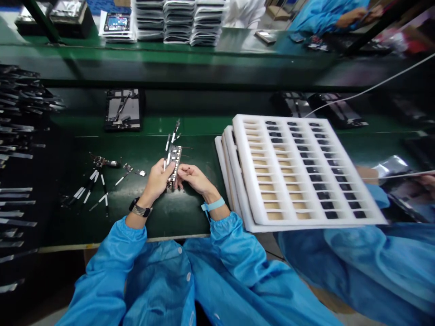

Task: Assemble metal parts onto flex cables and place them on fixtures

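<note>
My left hand (pixel 158 178) and my right hand (pixel 194 178) meet over the dark green bench mat. Together they grip a narrow circuit board (pixel 174 158) that stands on end, its top pointing away from me. The left fingers curl round its left edge with a thin strip beside it. The right fingers pinch its lower right side. A black watch sits on my left wrist and a blue strap on my right. Both arms wear blue sleeves.
White foam trays (pixel 295 170) with rows of small dark parts are stacked at my right. Flex cables and small parts (pixel 98 179) lie at the left. A device frame (pixel 123 109) lies farther back. A person in blue (pixel 384 262) sits close on my right.
</note>
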The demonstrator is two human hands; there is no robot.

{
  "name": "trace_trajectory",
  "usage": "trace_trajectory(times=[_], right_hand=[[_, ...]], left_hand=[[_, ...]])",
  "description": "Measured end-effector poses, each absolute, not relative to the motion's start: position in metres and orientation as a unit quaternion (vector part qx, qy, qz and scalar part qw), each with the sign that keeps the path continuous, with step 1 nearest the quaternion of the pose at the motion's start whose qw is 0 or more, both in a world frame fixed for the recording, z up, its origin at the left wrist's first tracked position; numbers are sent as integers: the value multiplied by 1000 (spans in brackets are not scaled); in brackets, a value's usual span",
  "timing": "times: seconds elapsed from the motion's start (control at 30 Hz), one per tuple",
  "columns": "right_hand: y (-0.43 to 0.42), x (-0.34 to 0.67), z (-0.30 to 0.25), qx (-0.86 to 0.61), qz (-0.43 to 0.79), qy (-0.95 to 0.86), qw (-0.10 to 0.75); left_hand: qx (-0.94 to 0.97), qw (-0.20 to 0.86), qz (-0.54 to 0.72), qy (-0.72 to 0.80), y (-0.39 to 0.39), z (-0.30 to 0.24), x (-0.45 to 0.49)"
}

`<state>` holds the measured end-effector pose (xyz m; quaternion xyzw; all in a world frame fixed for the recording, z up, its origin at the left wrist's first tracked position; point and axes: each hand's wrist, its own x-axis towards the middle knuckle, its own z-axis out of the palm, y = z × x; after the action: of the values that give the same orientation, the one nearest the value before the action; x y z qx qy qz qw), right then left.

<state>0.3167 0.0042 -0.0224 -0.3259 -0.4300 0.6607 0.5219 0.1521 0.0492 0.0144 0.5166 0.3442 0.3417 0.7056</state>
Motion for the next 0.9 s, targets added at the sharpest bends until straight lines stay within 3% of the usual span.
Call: trace_trajectory(times=[0.6,0.73,0.9], right_hand=[[2,309,-23,-361,644,-433,517],[3,321,-15,-358,660,-455,478],[4,323,-12,-389,616,-420,542]], left_hand=[[410,787,314,337,51,13,153],[447,762,319,343,55,12,148],[529,699,331,351,60,10,143]])
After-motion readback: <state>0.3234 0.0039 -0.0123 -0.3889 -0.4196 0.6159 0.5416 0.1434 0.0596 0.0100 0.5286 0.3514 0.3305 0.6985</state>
